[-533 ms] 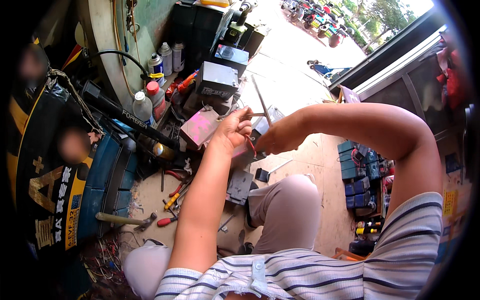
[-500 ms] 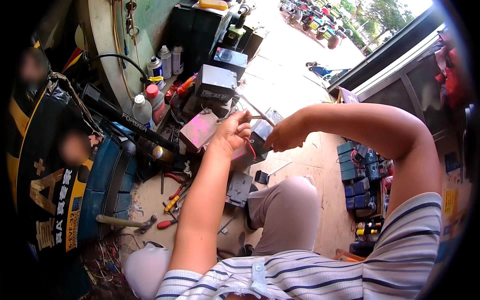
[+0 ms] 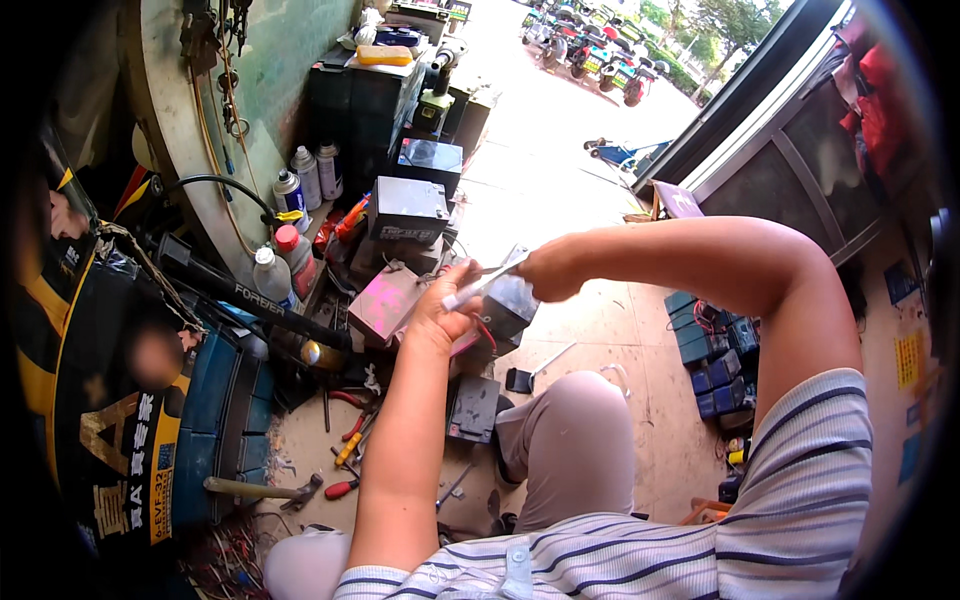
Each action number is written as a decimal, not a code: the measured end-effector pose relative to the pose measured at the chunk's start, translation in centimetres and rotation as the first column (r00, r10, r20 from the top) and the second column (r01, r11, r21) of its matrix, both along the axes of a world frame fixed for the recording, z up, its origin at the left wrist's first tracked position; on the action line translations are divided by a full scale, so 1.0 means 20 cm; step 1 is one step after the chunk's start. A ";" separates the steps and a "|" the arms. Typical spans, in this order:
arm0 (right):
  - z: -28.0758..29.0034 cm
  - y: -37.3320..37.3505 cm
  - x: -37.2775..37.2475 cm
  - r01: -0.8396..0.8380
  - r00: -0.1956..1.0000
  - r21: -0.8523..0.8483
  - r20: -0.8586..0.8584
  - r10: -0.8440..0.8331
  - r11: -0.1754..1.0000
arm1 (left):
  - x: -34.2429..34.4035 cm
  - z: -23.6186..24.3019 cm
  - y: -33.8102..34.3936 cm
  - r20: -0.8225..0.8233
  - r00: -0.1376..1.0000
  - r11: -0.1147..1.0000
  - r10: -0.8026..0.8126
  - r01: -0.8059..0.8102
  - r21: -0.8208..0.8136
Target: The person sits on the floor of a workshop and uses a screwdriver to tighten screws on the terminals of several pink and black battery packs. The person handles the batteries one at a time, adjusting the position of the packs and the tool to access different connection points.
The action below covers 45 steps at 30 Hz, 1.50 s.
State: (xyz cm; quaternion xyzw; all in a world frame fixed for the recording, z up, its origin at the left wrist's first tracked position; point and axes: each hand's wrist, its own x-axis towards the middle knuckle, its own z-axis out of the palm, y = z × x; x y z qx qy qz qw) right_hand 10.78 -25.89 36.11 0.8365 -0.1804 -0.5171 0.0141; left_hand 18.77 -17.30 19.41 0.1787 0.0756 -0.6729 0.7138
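Observation:
My left hand [image 3: 445, 305] is closed, fingers curled, around the lower end of a pale narrow strip [image 3: 488, 280] that slants up to the right. My right hand [image 3: 555, 267] is closed at the strip's upper end, bent down at the wrist and slightly blurred; its fingertips are partly hidden. Whether the strip is a tool's blade I cannot tell. A red wire [image 3: 488, 336] hangs just below my left hand. Behind the hands are a dark grey battery [image 3: 510, 305] and a pink-marked battery [image 3: 385, 303]. Another grey battery [image 3: 410, 208] rests farther back.
A hammer [image 3: 265, 489], a red-handled screwdriver [image 3: 342, 489] and pliers [image 3: 352, 425] lie on the floor at left. Bottles [image 3: 270, 275] and spray cans [image 3: 305, 175] line the left wall. More batteries [image 3: 715, 370] sit at right. Parked scooters [image 3: 595, 50] stand outside.
The view has shifted. My right hand has come closer to my left, and the pale strip now shows broad and bright between them, where thin dark rods showed before.

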 end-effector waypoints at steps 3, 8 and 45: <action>0.13 0.17 0.12 -0.027 0.825 -0.029 0.563 0.039 0.999 | 0.05 -0.05 0.03 0.001 1.000 0.998 0.008 -0.008 -0.059; 0.01 0.28 -0.02 -0.290 0.946 0.352 0.244 0.212 0.890 | 0.08 -0.10 0.04 -0.066 0.998 0.985 -0.022 0.011 -0.172; -0.02 0.25 -0.32 -0.209 0.965 -0.237 0.105 0.239 0.949 | -0.28 -0.22 0.02 -0.082 0.989 0.993 0.119 -0.117 0.027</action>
